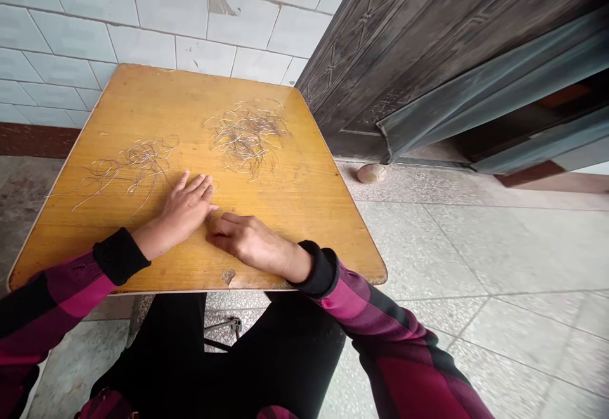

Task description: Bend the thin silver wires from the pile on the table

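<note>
My left hand [188, 208] lies flat on the wooden tabletop [304, 216], palm down and fingers stretched out. Just to its right, my right hand [245, 238] is closed, with thumb and fingers pressed together close to the table surface. Whatever is between those fingers is hidden or too thin to name. A thin curved strand shows at the left fingertips. Beyond the left hand sits a loose tangle of long, curly thin wires [140, 160]. Farther back to the right is a denser heap of shorter, straighter wire pieces [250, 136].
A white tiled wall [204, 25] meets the table's far edge. To the right stand a dark carved wooden door [380, 44] and a grey-green curtain [442, 108]. A round pale object [372, 173] rests on the speckled tile floor [442, 247]. The table's near edge is chipped.
</note>
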A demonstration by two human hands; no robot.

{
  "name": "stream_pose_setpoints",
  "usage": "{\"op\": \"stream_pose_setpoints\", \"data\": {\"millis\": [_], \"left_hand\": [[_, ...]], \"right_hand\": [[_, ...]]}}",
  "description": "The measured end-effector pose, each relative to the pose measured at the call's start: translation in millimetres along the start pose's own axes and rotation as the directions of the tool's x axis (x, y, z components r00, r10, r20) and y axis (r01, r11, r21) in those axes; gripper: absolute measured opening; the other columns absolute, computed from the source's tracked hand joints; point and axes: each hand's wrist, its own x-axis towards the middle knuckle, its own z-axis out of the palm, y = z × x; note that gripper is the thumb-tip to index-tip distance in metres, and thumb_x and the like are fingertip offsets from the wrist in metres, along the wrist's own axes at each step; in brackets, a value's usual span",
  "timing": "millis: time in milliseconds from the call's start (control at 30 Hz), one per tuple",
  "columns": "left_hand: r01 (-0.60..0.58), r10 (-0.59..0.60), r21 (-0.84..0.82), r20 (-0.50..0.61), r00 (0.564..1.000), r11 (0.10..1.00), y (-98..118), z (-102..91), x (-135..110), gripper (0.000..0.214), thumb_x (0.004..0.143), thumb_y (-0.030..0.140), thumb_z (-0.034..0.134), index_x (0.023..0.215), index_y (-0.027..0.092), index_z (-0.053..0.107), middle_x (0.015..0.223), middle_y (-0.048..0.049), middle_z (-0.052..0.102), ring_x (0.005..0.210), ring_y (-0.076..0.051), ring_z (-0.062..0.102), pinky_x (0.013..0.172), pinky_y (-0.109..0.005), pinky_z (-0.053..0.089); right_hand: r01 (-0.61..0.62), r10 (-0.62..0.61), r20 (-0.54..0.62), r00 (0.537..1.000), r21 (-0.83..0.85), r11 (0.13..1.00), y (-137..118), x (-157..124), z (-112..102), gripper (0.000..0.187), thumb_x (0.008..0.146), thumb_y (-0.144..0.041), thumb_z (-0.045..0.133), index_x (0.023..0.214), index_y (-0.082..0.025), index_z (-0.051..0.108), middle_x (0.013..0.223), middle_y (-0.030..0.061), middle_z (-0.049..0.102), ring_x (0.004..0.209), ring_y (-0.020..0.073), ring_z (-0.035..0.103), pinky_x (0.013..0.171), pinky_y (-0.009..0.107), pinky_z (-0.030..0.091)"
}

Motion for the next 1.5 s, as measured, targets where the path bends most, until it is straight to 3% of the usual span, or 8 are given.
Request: {"op": "stream_pose_setpoints", "data": {"millis": [133, 333, 567, 767, 967, 1300, 1500], "left_hand": [[0.012, -0.012, -0.011, 0.022, 1.000, 1.000, 1.5, -1.6, 1.7, 0.039, 0.094, 0.025, 0.053, 0.129, 0.008, 0.058, 0.140, -0.0206, 0.052, 0.135, -0.032, 0.044, 0.117, -0.054, 0.018], [0.000, 0.002, -0.038, 0.044, 0.999, 0.999, 1.5, -1.5, 4.0, 0.041, 0.092, 0.022, 0.057, 0.127, 0.002, 0.058, 0.138, -0.0260, 0.052, 0.135, -0.034, 0.043, 0.117, -0.053, 0.020], [-0.060, 0.059, -0.080, -0.004, 0.998, 0.995, -7.0, 0.1, 1.0, 0.039, 0.091, 0.027, 0.059, 0.126, 0.009, 0.059, 0.138, -0.0205, 0.055, 0.135, -0.031, 0.045, 0.115, -0.051, 0.026], [-0.088, 0.088, 0.012, -0.004, 0.996, 0.996, -8.6, -0.3, 0.8, 0.038, 0.095, 0.028, 0.054, 0.128, 0.010, 0.058, 0.137, -0.0190, 0.056, 0.133, -0.029, 0.048, 0.113, -0.050, 0.030], [-0.068, 0.067, -0.020, -0.018, 0.998, 0.997, -9.0, -2.8, -0.2, 0.037, 0.097, 0.033, 0.050, 0.125, 0.012, 0.060, 0.137, -0.0175, 0.057, 0.133, -0.029, 0.048, 0.112, -0.051, 0.031], [-0.062, 0.032, -0.194, -0.155, 0.987, 0.979, -19.9, 3.1, -1.9, 0.040, 0.093, 0.033, 0.057, 0.127, 0.012, 0.058, 0.135, -0.0170, 0.059, 0.128, -0.026, 0.053, 0.112, -0.051, 0.032], [-0.089, 0.025, -0.249, -0.250, 0.968, 0.964, -22.5, -4.7, 0.6, 0.036, 0.092, 0.030, 0.057, 0.124, 0.014, 0.059, 0.134, -0.0155, 0.060, 0.124, -0.025, 0.057, 0.110, -0.051, 0.037]], "right_hand": [[0.021, -0.023, -0.038, 0.999, -0.062, 0.998, -8.1, -6.3, 2.7, 0.031, 0.099, -0.008, 0.039, 0.091, -0.011, 0.069, 0.087, 0.0090, 0.064, 0.080, 0.0176, 0.053, 0.064, 0.032, 0.044], [0.079, -0.083, -0.048, 0.995, -0.067, 0.995, -8.0, -11.8, 9.5, 0.030, 0.100, -0.012, 0.039, 0.094, -0.010, 0.068, 0.091, 0.0092, 0.065, 0.081, 0.0177, 0.054, 0.066, 0.031, 0.047], [0.118, -0.127, -0.172, 0.977, -0.063, 0.991, 5.1, -13.7, 13.5, 0.027, 0.099, -0.011, 0.042, 0.111, -0.006, 0.065, 0.095, 0.0105, 0.067, 0.090, 0.0180, 0.058, 0.076, 0.031, 0.052], [0.101, -0.101, -0.201, 0.974, -0.010, 0.995, 9.6, -12.5, 12.5, 0.029, 0.101, -0.013, 0.040, 0.112, -0.008, 0.066, 0.099, 0.0110, 0.067, 0.094, 0.0182, 0.058, 0.080, 0.033, 0.055], [0.089, -0.078, -0.218, 0.973, 0.040, 0.995, 11.6, -13.2, 13.8, 0.028, 0.100, -0.014, 0.041, 0.112, -0.009, 0.066, 0.100, 0.0108, 0.067, 0.095, 0.0183, 0.059, 0.079, 0.033, 0.055], [0.039, 0.072, -0.398, 0.914, 0.265, 0.963, 19.7, -18.9, 5.8, 0.022, 0.097, -0.014, 0.048, 0.106, -0.012, 0.068, 0.098, 0.0101, 0.069, 0.088, 0.0157, 0.061, 0.076, 0.030, 0.053], [-0.113, 0.314, -0.447, 0.837, 0.421, 0.900, 28.0, -21.3, 3.4, 0.020, 0.096, -0.018, 0.052, 0.105, -0.015, 0.069, 0.096, 0.0085, 0.069, 0.089, 0.0153, 0.063, 0.078, 0.029, 0.052]]}}
